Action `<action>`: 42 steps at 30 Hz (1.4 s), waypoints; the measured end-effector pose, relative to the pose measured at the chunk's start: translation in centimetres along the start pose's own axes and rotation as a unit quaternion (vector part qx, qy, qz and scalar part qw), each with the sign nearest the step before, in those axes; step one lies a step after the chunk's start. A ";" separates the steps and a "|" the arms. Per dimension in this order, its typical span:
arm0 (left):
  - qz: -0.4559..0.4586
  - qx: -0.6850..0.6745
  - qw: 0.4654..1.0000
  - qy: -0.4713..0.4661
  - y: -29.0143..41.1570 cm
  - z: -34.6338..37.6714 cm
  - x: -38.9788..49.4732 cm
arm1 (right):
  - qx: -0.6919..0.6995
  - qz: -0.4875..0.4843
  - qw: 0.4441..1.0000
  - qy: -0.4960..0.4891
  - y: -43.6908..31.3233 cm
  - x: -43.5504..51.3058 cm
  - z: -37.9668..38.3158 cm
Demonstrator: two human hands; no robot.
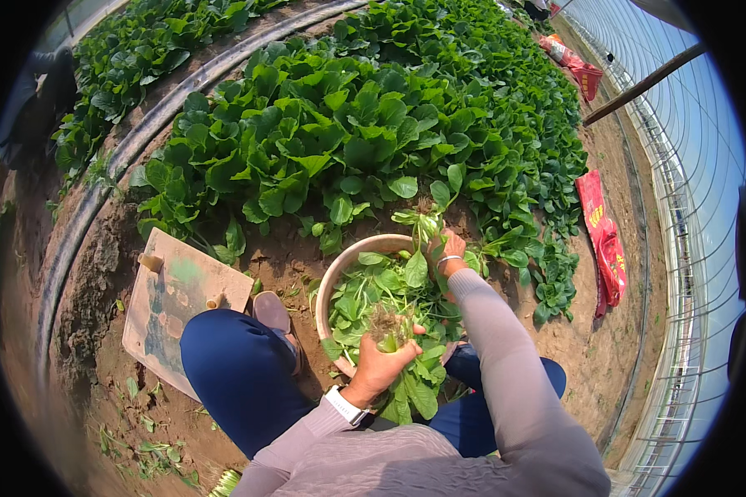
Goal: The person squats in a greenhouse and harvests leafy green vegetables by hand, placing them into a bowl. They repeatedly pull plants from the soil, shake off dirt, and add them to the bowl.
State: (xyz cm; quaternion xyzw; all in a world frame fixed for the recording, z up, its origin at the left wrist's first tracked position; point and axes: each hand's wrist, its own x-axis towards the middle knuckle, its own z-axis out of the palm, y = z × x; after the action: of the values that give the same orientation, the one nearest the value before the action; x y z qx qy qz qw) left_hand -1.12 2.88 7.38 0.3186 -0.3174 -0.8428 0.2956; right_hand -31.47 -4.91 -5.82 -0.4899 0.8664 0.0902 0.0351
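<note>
My left hand (376, 368) grips a bunch of uprooted leafy greens (418, 391), its roots upward and its leaves hanging towards my lap. Beyond it, my right hand (451, 245) is closed around another uprooted plant (424, 225), held over the far right rim of a round pinkish basin (325, 298). Roots with soil show at the top of that plant too. Loose picked greens (363, 292) fill much of the basin, which stands between my legs. The right fingers are partly hidden by leaves.
A dense bed of growing greens (360, 124) lies ahead. A worn board with short wooden pegs (186, 304) rests at left, beside my shoe (272, 312). Red sacks (600, 242) lie on the right path. A slanting pole (643, 84) stands near the greenhouse wall (681, 248).
</note>
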 end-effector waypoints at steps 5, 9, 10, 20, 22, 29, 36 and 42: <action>0.022 0.019 1.000 -0.003 -0.3 0.4 -0.2 | -0.004 0.012 1.000 -0.025 -0.4 -0.8 -2.4; 0.063 0.052 0.997 0.011 -0.4 -0.6 0.5 | 0.113 -0.089 0.986 0.082 -1.8 -5.2 -8.7; 0.127 0.063 0.989 0.028 -0.9 -0.5 1.0 | 0.173 -0.151 0.966 0.118 -0.8 -6.0 -9.2; -0.014 -0.031 0.997 -0.066 0.3 -0.3 0.8 | 0.571 -0.074 0.817 -0.042 -2.4 -14.9 -12.9; -0.020 -0.056 0.993 -0.105 -0.8 -0.3 0.7 | 0.587 -0.065 0.805 -0.058 -3.7 -15.8 -13.7; -0.083 -0.101 0.983 -0.131 -2.2 0.6 0.7 | 0.586 0.004 0.810 -0.007 -6.6 -17.7 -12.8; 0.040 -0.002 0.999 -0.013 -3.4 1.7 1.3 | 0.518 -0.202 0.830 -0.039 -4.2 -18.3 -13.6; 0.127 0.334 0.931 0.073 -4.4 1.1 2.1 | 0.277 -0.236 0.932 -0.001 -1.6 -20.6 -19.5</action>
State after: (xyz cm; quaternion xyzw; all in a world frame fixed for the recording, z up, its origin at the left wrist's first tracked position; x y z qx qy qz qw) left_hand -4.50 4.57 4.10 0.4165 -0.5962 -0.6177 0.2992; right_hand -18.91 7.98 16.19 -0.6509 0.7165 -0.1638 0.1901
